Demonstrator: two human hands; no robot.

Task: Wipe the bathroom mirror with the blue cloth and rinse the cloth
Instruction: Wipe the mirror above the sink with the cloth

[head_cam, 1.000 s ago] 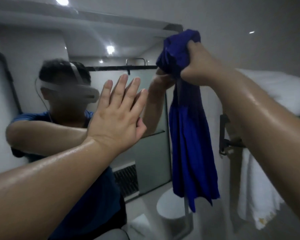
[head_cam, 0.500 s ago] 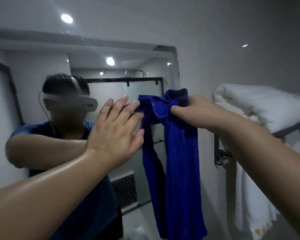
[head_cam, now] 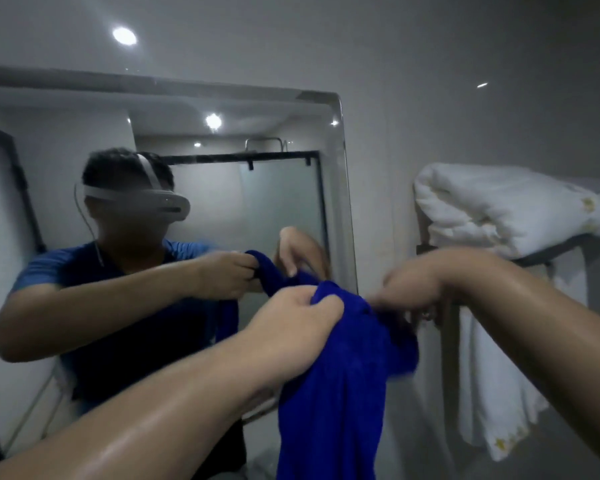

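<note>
The blue cloth [head_cam: 336, 382] hangs in front of me, off the glass, near the lower right corner of the bathroom mirror [head_cam: 257, 202]. My left hand [head_cam: 291, 327] is shut on its bunched top edge. My right hand [head_cam: 399, 292] grips the same top edge just to the right; its fingers are blurred and partly hidden behind the cloth. The mirror shows a person in a blue shirt with a headset, both hands holding the cloth.
A black wall rack [head_cam: 541, 258] to the right of the mirror carries folded white towels [head_cam: 499, 206], and another white towel [head_cam: 489, 386] hangs below it. Grey wall fills the space above and between.
The cloth has come down from the mirror's upper right corner and off the glass. My left hand left the mirror and closed on the cloth's top beside my right hand.
</note>
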